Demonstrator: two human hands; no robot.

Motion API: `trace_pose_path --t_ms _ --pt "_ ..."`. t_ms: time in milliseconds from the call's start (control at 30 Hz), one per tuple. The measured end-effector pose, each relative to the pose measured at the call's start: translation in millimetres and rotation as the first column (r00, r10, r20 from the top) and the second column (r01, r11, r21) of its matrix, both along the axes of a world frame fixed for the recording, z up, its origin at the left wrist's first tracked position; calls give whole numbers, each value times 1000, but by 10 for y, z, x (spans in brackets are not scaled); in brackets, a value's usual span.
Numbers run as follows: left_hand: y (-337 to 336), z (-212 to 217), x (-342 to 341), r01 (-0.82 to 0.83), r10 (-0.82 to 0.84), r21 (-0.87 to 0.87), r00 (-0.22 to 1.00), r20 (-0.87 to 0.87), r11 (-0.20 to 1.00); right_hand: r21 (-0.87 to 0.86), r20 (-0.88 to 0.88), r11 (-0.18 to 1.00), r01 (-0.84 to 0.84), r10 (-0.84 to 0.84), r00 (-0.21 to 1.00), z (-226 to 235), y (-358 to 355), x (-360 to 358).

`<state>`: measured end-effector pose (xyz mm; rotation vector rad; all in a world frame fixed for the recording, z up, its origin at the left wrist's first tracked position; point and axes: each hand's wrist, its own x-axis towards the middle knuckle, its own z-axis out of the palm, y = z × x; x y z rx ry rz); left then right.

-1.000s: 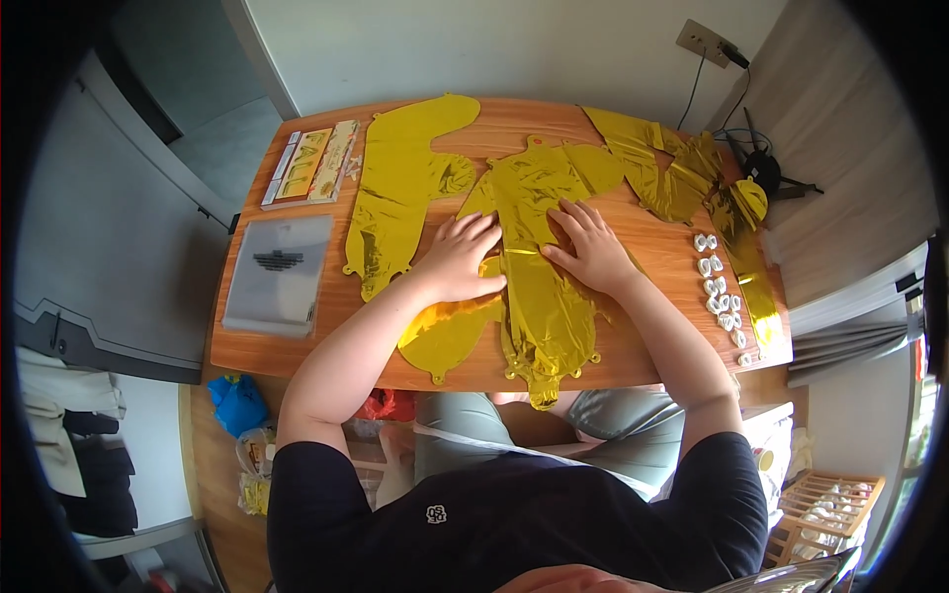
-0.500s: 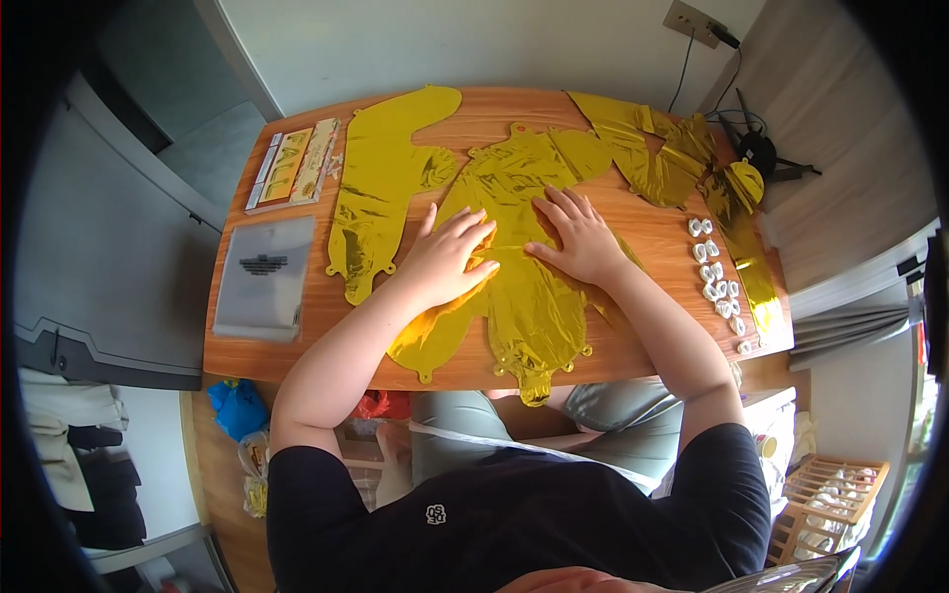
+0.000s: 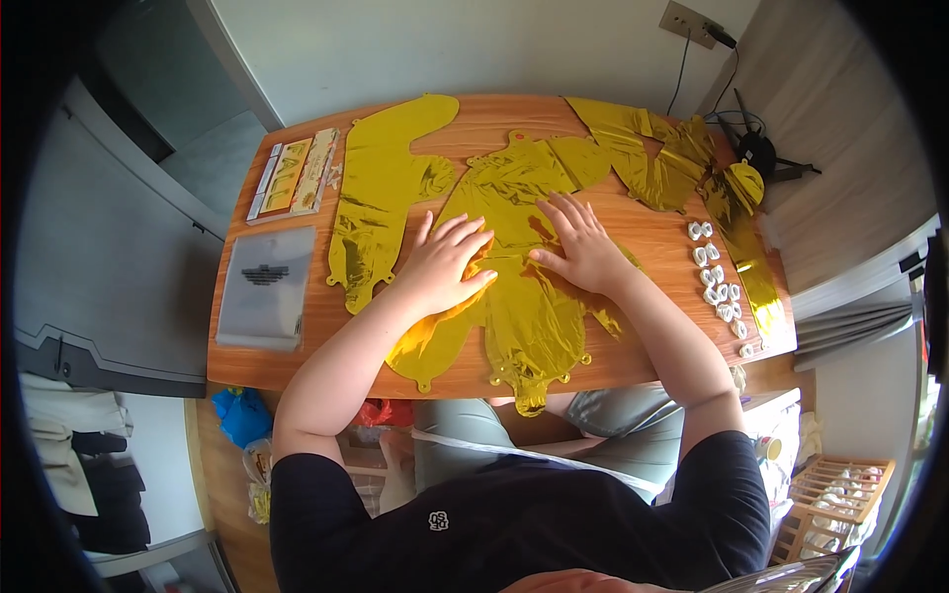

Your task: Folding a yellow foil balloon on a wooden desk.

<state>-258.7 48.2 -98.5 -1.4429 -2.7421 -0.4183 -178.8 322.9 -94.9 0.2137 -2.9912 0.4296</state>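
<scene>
A flat, uninflated gold foil balloon [image 3: 535, 311] lies creased across the middle of the table, its narrow end hanging over the near edge. My left hand [image 3: 445, 265] rests on its left side with fingers spread, over a crumpled orange-tinted fold. On its right side lies my right hand [image 3: 581, 247], palm down and fingers stretched out. Neither hand holds anything. Another flat gold foil balloon [image 3: 374, 188] is spread out to the left of my left hand. More gold foil [image 3: 667, 178] sits at the far right, partly folded.
On the wooden table [image 3: 647, 346], a boxed pack [image 3: 289, 178] and a clear plastic sleeve [image 3: 265, 287] with dark strips lie at the left. Several small white coils [image 3: 712, 277] form a column at the right. A black router [image 3: 759, 153] stands at the back right corner.
The view has shifted slightly, so the table sits a little lower. My right hand seems to have moved slightly on the foil, while my left stays nearly in place.
</scene>
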Motion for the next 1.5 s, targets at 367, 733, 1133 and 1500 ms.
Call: trace_pose_path --t_ms 367,733,1133,1500 --pt "12 -6 -10 -23 22 8 997 73 1000 14 43 995 -99 99 994 -29 56 -3" --pt "11 -20 -58 -33 32 10 997 63 999 -28 70 987 -158 159 985 7 77 -55" --pt "0 12 -24 -34 35 -9 999 38 999 -989 30 122 85 -390 920 441 286 -116" --pt "-23 -66 -96 -33 33 -12 999 28 999 -456 -116 888 -56 3 993 983 547 438"
